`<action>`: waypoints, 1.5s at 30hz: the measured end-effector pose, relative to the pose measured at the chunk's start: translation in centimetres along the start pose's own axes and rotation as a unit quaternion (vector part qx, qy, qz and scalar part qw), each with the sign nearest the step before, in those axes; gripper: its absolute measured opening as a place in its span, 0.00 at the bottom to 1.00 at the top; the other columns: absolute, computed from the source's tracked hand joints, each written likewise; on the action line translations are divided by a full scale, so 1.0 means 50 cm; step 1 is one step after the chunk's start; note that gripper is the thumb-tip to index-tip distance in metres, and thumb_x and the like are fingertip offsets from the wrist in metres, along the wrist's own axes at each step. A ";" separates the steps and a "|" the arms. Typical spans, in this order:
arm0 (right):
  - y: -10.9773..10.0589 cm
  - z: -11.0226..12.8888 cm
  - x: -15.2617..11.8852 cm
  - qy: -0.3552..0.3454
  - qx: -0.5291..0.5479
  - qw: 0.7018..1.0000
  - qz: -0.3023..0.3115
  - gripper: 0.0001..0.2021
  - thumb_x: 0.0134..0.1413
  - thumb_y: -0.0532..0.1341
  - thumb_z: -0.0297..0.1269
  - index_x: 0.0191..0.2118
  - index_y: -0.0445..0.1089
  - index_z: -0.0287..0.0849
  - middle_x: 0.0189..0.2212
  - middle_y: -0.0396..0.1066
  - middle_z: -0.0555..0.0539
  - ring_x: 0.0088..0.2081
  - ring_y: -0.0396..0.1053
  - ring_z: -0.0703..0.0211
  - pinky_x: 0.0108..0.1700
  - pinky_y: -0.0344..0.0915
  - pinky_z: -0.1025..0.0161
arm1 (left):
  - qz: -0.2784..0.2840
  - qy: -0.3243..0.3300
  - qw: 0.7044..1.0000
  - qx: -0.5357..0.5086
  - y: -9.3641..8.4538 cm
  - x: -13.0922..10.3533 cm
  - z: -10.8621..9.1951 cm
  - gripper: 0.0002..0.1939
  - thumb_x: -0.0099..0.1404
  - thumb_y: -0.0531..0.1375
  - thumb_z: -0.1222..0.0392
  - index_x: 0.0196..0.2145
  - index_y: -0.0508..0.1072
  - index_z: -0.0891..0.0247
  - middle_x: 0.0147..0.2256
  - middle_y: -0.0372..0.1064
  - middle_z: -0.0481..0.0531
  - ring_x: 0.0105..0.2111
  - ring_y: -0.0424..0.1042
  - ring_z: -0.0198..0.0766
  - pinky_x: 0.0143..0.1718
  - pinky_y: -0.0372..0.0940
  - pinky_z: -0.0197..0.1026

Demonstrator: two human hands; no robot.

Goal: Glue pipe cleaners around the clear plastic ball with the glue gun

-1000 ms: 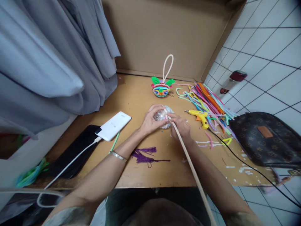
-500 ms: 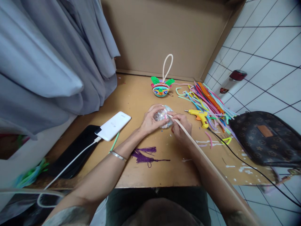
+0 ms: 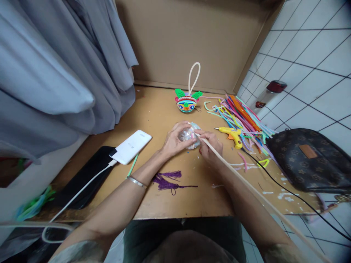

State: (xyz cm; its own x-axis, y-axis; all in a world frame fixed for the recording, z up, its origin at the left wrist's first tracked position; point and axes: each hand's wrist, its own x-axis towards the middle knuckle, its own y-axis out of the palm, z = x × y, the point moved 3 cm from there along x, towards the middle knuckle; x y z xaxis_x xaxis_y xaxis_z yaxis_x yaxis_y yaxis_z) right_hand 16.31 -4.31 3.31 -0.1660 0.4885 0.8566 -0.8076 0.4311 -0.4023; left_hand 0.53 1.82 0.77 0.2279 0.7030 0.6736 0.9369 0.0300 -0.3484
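Observation:
My left hand (image 3: 173, 140) is wrapped round the left side of a clear, shiny ball (image 3: 186, 134) with pale strips on it. My right hand (image 3: 210, 145) pinches a long cream-coloured cord (image 3: 216, 155) against the ball's right side. From there the cord runs back over my right forearm, past the table's front edge. Fingers hide part of the ball. Behind it stands a colourful lion-head ornament (image 3: 187, 105) with green ears and a white loop on top. Purple tassels (image 3: 168, 180) lie in front of my hands.
Right of my hands lie a yellow glue gun (image 3: 230, 134) with a black cable and a heap of coloured pipe cleaners (image 3: 241, 117). A brown patterned bag (image 3: 309, 160) sits at the right edge. On the left, a white power bank (image 3: 132, 147) overlaps a black phone-like slab (image 3: 85, 182).
The free part of the cord has shifted right, now lying farther out across my right forearm. Both hands keep their hold on the ball and cord.

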 end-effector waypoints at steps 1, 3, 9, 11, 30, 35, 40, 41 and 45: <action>0.000 0.000 0.000 0.000 0.000 1.000 0.001 0.05 0.64 0.56 0.29 0.43 0.64 0.47 0.45 0.79 0.45 0.45 0.78 0.59 0.45 0.75 0.62 | 0.001 -0.001 1.000 0.002 0.000 0.000 0.001 0.25 0.57 0.69 0.45 0.48 0.74 0.59 0.53 0.73 0.60 0.57 0.70 0.51 0.59 0.65 0.55; 0.000 -0.001 0.000 0.004 0.002 1.000 0.001 0.05 0.64 0.56 0.29 0.43 0.64 0.47 0.45 0.79 0.46 0.45 0.78 0.59 0.45 0.75 0.62 | 0.000 0.000 1.000 0.001 0.000 0.000 0.002 0.24 0.57 0.68 0.45 0.48 0.74 0.59 0.52 0.73 0.60 0.57 0.70 0.50 0.59 0.65 0.55; -0.002 0.000 0.000 0.013 -0.005 1.000 0.005 0.06 0.64 0.55 0.28 0.42 0.64 0.47 0.45 0.79 0.45 0.45 0.78 0.58 0.45 0.75 0.61 | 0.008 0.002 1.000 0.001 -0.002 0.000 0.000 0.24 0.58 0.68 0.45 0.48 0.75 0.59 0.53 0.72 0.60 0.57 0.70 0.50 0.59 0.65 0.55; -0.004 0.001 0.001 0.018 0.000 1.000 -0.001 0.06 0.64 0.55 0.28 0.42 0.64 0.46 0.44 0.79 0.44 0.44 0.78 0.57 0.44 0.76 0.61 | 0.010 0.007 1.000 0.002 -0.003 0.000 -0.001 0.24 0.58 0.67 0.45 0.48 0.75 0.60 0.54 0.72 0.61 0.57 0.70 0.50 0.58 0.65 0.55; -0.008 0.007 0.005 0.101 -0.009 0.995 0.017 0.04 0.66 0.53 0.36 0.40 0.64 0.46 0.42 0.79 0.45 0.38 0.78 0.59 0.39 0.74 0.62 | 0.029 0.013 0.999 0.036 -0.007 0.003 -0.005 0.25 0.60 0.66 0.43 0.49 0.74 0.61 0.55 0.70 0.62 0.56 0.71 0.49 0.58 0.66 0.53; -0.008 0.008 0.005 0.106 0.004 0.994 0.023 0.04 0.66 0.53 0.36 0.39 0.64 0.46 0.42 0.79 0.43 0.38 0.78 0.58 0.41 0.74 0.60 | 0.035 0.017 0.998 0.048 -0.008 0.003 -0.004 0.26 0.60 0.65 0.42 0.50 0.74 0.61 0.55 0.70 0.62 0.56 0.71 0.49 0.58 0.66 0.53; -0.007 0.007 0.007 0.111 -0.005 0.993 0.025 0.05 0.65 0.53 0.37 0.39 0.64 0.45 0.41 0.79 0.42 0.42 0.78 0.56 0.42 0.74 0.59 | 0.051 0.021 0.997 0.058 -0.009 0.003 -0.002 0.26 0.61 0.64 0.41 0.51 0.73 0.61 0.56 0.69 0.62 0.56 0.71 0.49 0.58 0.66 0.54; -0.007 0.006 0.006 0.114 -0.006 0.993 0.026 0.05 0.66 0.53 0.37 0.39 0.64 0.45 0.41 0.79 0.43 0.41 0.78 0.56 0.42 0.74 0.60 | 0.052 0.022 0.997 0.059 -0.009 0.003 -0.001 0.27 0.61 0.64 0.41 0.51 0.73 0.61 0.56 0.69 0.62 0.56 0.71 0.49 0.58 0.66 0.54; -0.007 0.005 0.007 0.105 -0.005 0.994 0.024 0.05 0.65 0.53 0.37 0.39 0.65 0.46 0.40 0.79 0.44 0.42 0.78 0.57 0.43 0.74 0.60 | 0.053 0.029 0.996 0.062 -0.009 0.002 0.002 0.28 0.61 0.64 0.40 0.51 0.72 0.61 0.57 0.68 0.63 0.56 0.71 0.50 0.58 0.66 0.55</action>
State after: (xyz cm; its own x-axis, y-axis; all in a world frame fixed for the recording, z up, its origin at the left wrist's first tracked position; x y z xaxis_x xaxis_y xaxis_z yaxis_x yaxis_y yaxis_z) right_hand 16.37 -4.50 3.81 -0.0814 0.6558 0.7505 -0.7962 0.4101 -0.4448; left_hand 0.09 1.97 0.96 0.3423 0.6649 0.6639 0.8678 0.0472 -0.4947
